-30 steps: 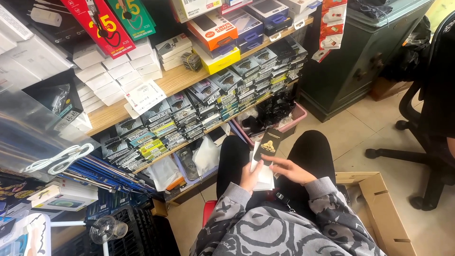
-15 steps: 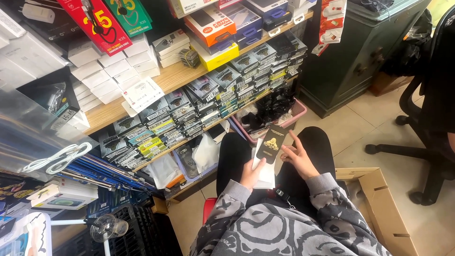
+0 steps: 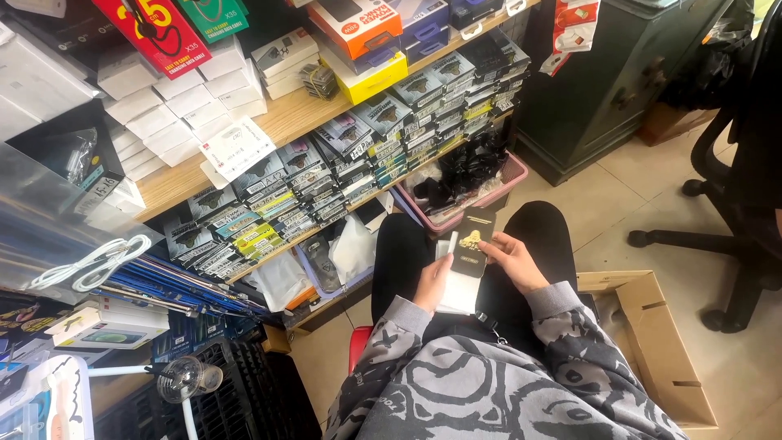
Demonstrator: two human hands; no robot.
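A seated person in a grey patterned sweatshirt [image 3: 505, 383] holds a flat black packet [image 3: 471, 242] with a gold emblem above the lap, in front of wooden shelves [image 3: 281, 122] stacked with small boxed goods. The right hand [image 3: 513, 261] grips the packet's right edge, fingers curled around it. The left hand [image 3: 432, 281] is closed on a stack of white packets [image 3: 458, 289] just below and behind the black one, thumb on top. A pink basket [image 3: 489, 195] sits on the floor beyond the knees; an open cardboard box [image 3: 660, 350] lies to the right.
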